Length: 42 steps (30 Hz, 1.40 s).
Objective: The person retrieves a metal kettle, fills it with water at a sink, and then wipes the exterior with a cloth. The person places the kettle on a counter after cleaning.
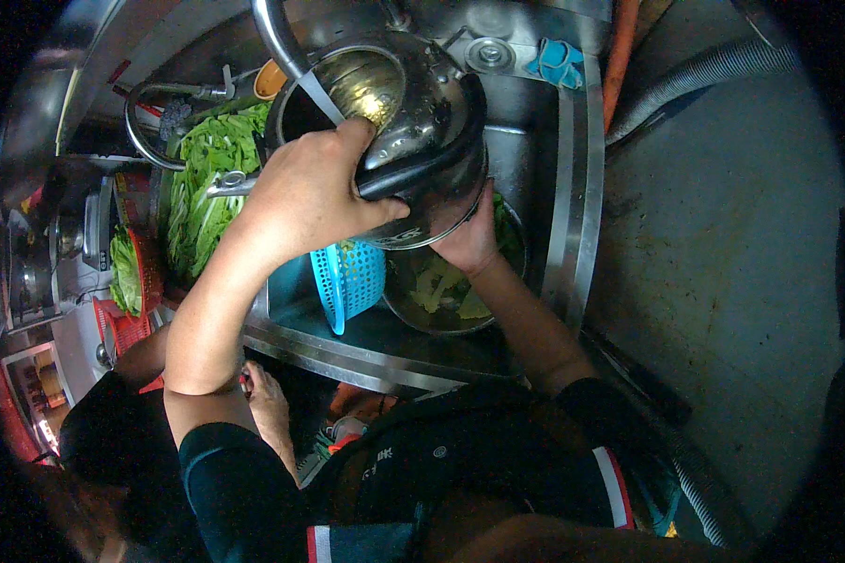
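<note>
My left hand [310, 186] is closed around the black handle of a stainless steel kettle [422, 134], tilted over the sink. My right hand [472, 236] supports the kettle low on its right side; some fingers are hidden behind it. A metal faucet [279, 39] reaches over the kettle, and a pale stream, seemingly water, runs from its end towards the kettle's opening beside my left hand. Below the kettle, a light blue perforated plastic basket [355, 281] leans on its side. Next to it lies a round metal bowl [436, 329] holding leafy greens [433, 288].
Leafy greens [208, 151] fill the left basin, beside a curved metal tap [137, 134]. A blue cloth [558, 63] lies near the sink's back right corner. Red plastic baskets [123, 324] stand at left. Another person's hand [271, 401] and dark clothing are close at lower left.
</note>
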Tool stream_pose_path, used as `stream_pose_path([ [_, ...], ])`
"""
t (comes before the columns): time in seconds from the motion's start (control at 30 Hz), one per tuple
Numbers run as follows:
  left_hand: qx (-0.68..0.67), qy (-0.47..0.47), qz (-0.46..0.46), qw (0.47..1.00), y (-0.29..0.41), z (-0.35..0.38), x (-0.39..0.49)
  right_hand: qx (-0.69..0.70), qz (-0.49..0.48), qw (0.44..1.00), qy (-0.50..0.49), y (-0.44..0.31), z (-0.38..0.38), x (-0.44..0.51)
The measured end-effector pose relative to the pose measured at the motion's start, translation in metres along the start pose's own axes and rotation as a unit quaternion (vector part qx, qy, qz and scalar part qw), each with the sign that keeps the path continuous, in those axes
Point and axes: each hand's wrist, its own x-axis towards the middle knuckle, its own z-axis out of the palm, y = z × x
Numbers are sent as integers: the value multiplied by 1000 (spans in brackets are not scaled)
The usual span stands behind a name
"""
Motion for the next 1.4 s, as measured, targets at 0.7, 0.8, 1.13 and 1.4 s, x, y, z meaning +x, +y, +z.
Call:
stream_pose_path([
  [0.7,20,-5,4,1000,4,-1,2,11,12,1000,-8,-1,-9,1],
  [0.8,25,7,16,1000,3,0,1,6,8,1000,-5,0,-8,1],
  [1.13,23,3,6,1000,3,-2,0,-11,2,1000,-26,-2,-9,4],
  [1.4,27,9,13,1000,3,-2,0,13,27,999,-28,-4,-6,3],
])
